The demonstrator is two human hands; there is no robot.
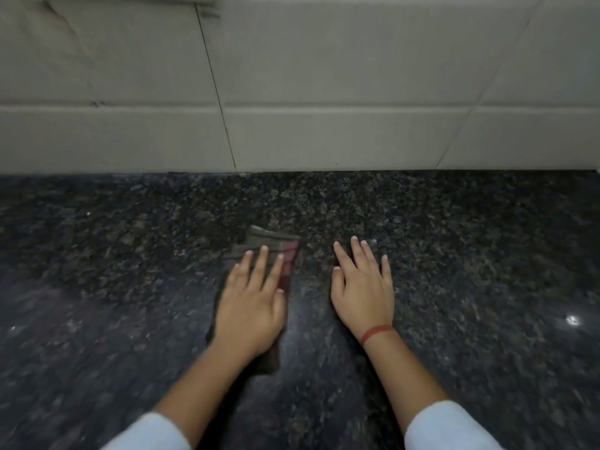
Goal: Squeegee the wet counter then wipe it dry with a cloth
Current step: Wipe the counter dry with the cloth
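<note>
A person's left hand (pixel 251 306) presses flat, fingers straight and slightly spread, on a dark folded cloth (pixel 272 246) lying on the speckled black granite counter (pixel 130 254). The right hand (pixel 363 287), a red thread (pixel 376 332) at its wrist, rests just beside it, fingers fanned on bare stone, below the pale tiled wall (pixel 324 92).

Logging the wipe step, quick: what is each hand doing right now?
Left hand: open, straight fingers pressing the cloth flat on the counter.
Right hand: open, flat on the counter, holding nothing.
</note>
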